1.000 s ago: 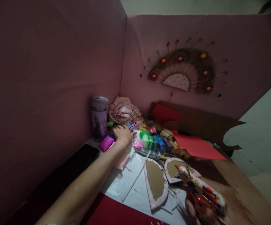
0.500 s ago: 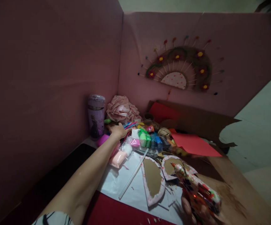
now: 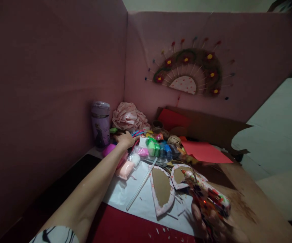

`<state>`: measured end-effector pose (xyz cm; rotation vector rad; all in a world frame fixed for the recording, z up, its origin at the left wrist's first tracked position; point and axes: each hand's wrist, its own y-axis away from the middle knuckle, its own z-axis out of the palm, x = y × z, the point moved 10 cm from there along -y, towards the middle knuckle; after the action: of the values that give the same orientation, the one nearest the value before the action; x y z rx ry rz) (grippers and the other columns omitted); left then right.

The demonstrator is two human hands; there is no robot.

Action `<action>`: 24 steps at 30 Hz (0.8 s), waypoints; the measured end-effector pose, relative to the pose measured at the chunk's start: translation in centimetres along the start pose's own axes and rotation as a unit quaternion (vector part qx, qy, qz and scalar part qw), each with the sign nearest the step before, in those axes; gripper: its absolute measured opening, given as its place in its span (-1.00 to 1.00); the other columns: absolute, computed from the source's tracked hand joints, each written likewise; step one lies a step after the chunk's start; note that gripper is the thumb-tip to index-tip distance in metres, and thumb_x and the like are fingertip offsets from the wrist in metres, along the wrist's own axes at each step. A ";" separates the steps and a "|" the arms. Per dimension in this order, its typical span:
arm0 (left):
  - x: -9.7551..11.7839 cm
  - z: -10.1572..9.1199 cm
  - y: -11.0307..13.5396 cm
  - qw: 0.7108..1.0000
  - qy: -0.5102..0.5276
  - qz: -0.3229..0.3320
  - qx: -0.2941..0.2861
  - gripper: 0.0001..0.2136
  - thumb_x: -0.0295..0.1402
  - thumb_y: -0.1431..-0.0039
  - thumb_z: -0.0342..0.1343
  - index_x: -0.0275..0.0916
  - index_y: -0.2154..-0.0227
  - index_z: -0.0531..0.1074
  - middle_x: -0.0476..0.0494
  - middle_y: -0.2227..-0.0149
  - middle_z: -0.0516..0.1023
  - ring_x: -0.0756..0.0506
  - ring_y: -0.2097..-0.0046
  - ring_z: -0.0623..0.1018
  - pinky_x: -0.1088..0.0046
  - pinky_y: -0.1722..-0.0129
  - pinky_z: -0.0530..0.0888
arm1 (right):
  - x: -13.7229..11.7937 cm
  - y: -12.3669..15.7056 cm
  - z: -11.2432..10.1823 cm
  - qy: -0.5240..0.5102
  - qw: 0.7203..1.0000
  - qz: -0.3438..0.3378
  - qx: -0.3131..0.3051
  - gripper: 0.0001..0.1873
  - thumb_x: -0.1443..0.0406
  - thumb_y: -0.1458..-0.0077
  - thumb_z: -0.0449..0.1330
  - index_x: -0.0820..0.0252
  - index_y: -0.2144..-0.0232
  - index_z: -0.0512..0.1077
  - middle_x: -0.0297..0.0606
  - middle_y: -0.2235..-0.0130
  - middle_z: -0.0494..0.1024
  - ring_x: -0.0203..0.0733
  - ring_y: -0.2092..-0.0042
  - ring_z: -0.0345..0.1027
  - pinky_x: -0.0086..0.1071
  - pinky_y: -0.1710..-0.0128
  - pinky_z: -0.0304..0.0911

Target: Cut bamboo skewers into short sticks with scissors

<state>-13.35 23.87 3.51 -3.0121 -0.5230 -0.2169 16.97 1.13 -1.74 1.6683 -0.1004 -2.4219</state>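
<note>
My left hand (image 3: 125, 139) reaches into a pile of craft supplies at the back left, its fingers apart and their tips partly hidden among the things there. Pink and blue pipe cleaners (image 3: 138, 133) lie just beside it. At the front right, my right hand (image 3: 206, 216) is closed around a flower-patterned hot glue gun (image 3: 211, 192) with a small red light on. The gun's nozzle points left, over a cardboard piece edged with spotted fabric (image 3: 178, 175). A second such piece (image 3: 162, 189) lies on white paper (image 3: 118, 194), near a clear glue stick (image 3: 141, 184).
A purple tumbler (image 3: 100, 125) and crumpled pink fabric (image 3: 128, 116) stand against the partition. Packets of coloured clay (image 3: 153, 148), scissors (image 3: 158, 163), twine (image 3: 173, 140) and red paper (image 3: 206, 152) lie across the back. A decorated half-round fan (image 3: 188, 72) hangs above.
The view has shifted slightly, so everything sits a little further left. My left hand stays in the pile, and my right hand still holds the glue gun.
</note>
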 end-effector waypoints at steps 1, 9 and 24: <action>0.1 -0.8 0.5 1.000 0.005 -0.004 0.025 -0.22 0.17 0.01 -0.17 -0.44 -0.07 0.20 -0.65 -0.07 0.26 -0.46 -0.06 0.33 0.01 0.04 0.19 | 0.1 0.0 -0.2 -0.007 1.000 0.004 0.005 -0.63 0.10 0.17 0.33 0.02 0.26 0.45 -0.32 0.51 0.45 -0.31 0.55 0.25 -0.49 0.60 0.21; 7.9 -4.5 11.1 0.970 0.004 0.235 0.060 -0.69 -0.21 -0.18 -0.13 -0.26 0.15 0.37 -0.32 0.11 0.45 -0.22 0.06 0.43 0.28 0.13 0.30 | -1.2 -0.2 0.3 -0.118 0.993 -0.001 0.011 -0.66 0.21 0.16 0.35 0.21 0.30 0.42 -0.31 0.47 0.42 -0.40 0.55 0.16 -0.56 0.63 0.14; 10.2 -1.8 20.5 0.896 0.241 0.372 -0.043 -0.81 -0.41 -0.18 -0.16 -0.27 0.37 0.36 -0.11 0.42 0.50 -0.01 0.39 0.46 0.52 0.40 0.31 | -4.6 -1.5 1.5 -0.230 0.965 -0.112 -0.057 -0.90 0.32 -0.05 0.17 0.17 0.34 0.31 -0.39 0.44 0.30 -0.39 0.46 0.17 -0.55 0.52 0.22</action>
<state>2.89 7.78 5.83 -2.8079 0.6797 -0.8872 16.99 3.39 2.74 1.0939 0.1673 -2.8790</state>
